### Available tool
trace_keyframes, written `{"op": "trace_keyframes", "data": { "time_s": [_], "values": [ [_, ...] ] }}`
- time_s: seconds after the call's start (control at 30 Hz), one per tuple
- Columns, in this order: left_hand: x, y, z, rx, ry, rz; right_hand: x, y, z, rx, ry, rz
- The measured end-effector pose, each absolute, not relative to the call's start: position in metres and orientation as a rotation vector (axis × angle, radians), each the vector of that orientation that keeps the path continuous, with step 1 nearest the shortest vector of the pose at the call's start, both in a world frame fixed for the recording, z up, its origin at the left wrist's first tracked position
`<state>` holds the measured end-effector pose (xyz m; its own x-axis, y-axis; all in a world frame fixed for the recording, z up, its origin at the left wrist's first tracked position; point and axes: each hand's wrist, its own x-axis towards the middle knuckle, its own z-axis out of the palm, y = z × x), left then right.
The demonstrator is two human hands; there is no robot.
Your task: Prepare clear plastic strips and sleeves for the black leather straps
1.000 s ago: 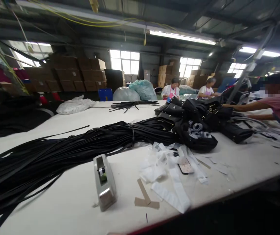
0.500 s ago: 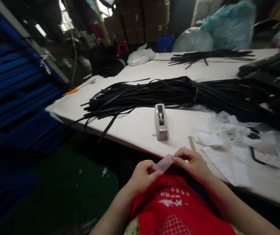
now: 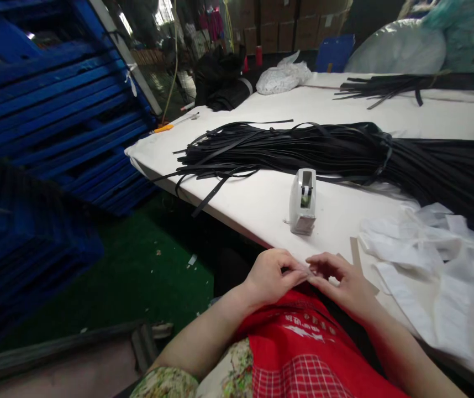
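My left hand (image 3: 276, 275) is closed in a pinch, thumb against forefinger, on a small pale translucent strip (image 3: 304, 265). Most of that strip is hidden by the fingers. Right beside it, my right hand (image 3: 342, 284) has its thumb and forefinger pinched at the strip's other end, with the other fingers curled. Both hands are in front of the red apron (image 3: 303, 337), at the table's near edge. Just beyond them stands a grey tape dispenser (image 3: 303, 210). A narrow tan strip (image 3: 356, 255) lies by my right hand.
On the white table (image 3: 237, 207) lies a long bundle of black straps (image 3: 282, 149). White fabric pieces (image 3: 423, 249) are heaped at right. A clear plastic bag (image 3: 282, 77) and more black straps (image 3: 394, 85) are farther back. Blue pallets (image 3: 54, 116) stand left above the green floor.
My hands have come closer together, and the pale strip, stretched visibly between them before, is now mostly covered by fingers. The view has swung left, so the table appears farther right.
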<state>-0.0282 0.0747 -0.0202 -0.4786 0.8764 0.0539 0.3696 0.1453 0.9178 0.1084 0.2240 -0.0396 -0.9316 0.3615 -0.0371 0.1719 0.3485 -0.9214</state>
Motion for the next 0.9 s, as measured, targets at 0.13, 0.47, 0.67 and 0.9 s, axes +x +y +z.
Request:
{"op": "trace_keyframes", "data": {
  "time_s": [0.13,0.47,0.67,0.9],
  "values": [
    [-0.028,0.077,-0.017,0.985,1.781,1.448,0.104,0.214,-0.049,-0.319,-2.524,1.858],
    [-0.043,0.070,-0.008,1.077,1.811,1.405,0.098,0.202,-0.053,-0.194,-2.526,1.989],
    [-0.037,0.070,-0.011,0.875,1.827,1.445,0.103,0.204,-0.048,-0.218,-2.491,2.015],
    [-0.032,0.072,-0.014,0.846,1.882,1.461,0.111,0.217,-0.035,-0.461,-2.348,1.660]
  ]
}}
